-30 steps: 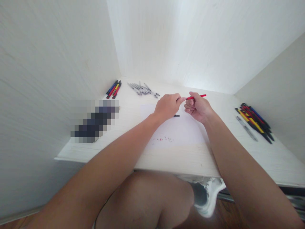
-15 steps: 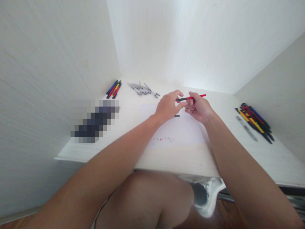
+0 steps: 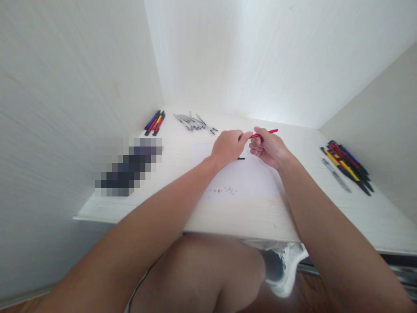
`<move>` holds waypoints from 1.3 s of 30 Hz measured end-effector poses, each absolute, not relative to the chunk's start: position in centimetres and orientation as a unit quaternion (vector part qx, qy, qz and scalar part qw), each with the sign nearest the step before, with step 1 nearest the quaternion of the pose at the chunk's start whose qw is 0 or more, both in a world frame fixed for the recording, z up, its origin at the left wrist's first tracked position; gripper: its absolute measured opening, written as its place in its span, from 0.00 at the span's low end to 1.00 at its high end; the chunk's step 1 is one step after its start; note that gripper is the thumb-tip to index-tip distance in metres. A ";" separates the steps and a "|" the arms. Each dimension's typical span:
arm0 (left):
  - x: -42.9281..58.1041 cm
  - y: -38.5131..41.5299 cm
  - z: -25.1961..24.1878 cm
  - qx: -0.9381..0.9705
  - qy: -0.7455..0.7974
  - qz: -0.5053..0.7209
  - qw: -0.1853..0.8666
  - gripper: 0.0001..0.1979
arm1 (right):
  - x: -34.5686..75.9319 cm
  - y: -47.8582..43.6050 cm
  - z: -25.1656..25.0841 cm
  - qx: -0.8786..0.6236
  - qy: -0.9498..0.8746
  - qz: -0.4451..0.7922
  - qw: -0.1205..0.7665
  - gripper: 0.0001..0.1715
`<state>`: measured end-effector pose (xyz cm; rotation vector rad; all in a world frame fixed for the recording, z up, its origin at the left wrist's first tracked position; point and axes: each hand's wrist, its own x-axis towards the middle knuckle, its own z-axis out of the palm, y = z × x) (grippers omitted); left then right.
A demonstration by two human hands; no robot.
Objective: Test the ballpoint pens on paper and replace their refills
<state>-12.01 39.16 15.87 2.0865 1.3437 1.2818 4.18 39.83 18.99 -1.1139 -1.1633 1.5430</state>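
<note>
Head view: your left hand (image 3: 226,145) and right hand (image 3: 269,146) both pinch the red pen (image 3: 273,131), thumbs closed down, roughly level over the paper (image 3: 256,178); an uneven twist could make it slip.

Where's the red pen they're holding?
In the head view, the red pen is right of centre, in the right hand, its left end at the left hand.

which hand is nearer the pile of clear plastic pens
Left. The left hand is to the right of the pile of clear plastic pens and nearer the camera; the right hand, holding a slim red pen, is farther right, past the left hand.
</note>
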 end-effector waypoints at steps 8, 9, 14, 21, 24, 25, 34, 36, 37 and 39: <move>-12.1 39.4 15.3 0.735 0.416 0.510 0.159 0.09 | 4.0 39.7 19.0 -0.457 -0.458 0.612 0.454 0.33; -12.1 39.4 15.3 0.736 0.419 0.510 0.153 0.07 | 4.0 39.7 19.0 -0.455 -0.461 0.615 0.450 0.33; -12.2 39.4 15.6 0.740 0.443 0.484 0.149 0.13 | 4.1 39.8 19.1 -0.444 -0.468 0.624 0.441 0.33; -12.2 39.7 15.3 0.722 0.406 0.523 0.203 0.13 | 4.1 39.8 19.1 -0.446 -0.456 0.619 0.458 0.32; -12.2 39.9 15.0 0.706 0.400 0.537 0.232 0.14 | 4.3 39.9 19.0 -0.443 -0.459 0.616 0.462 0.32; -12.3 40.0 14.9 0.704 0.400 0.538 0.234 0.12 | 4.3 39.9 19.0 -0.441 -0.462 0.619 0.458 0.32; -12.3 39.7 15.3 0.701 0.397 0.549 0.222 0.11 | 4.6 40.1 18.9 -0.430 -0.459 0.631 0.454 0.31; -12.2 39.7 15.2 0.705 0.411 0.533 0.222 0.19 | 4.6 40.2 18.9 -0.433 -0.459 0.631 0.451 0.31; -12.2 39.7 15.1 0.704 0.416 0.530 0.225 0.20 | 4.6 40.2 18.9 -0.433 -0.460 0.632 0.450 0.31; -12.2 39.8 14.9 0.696 0.420 0.531 0.238 0.15 | 4.6 40.2 18.9 -0.435 -0.459 0.629 0.452 0.30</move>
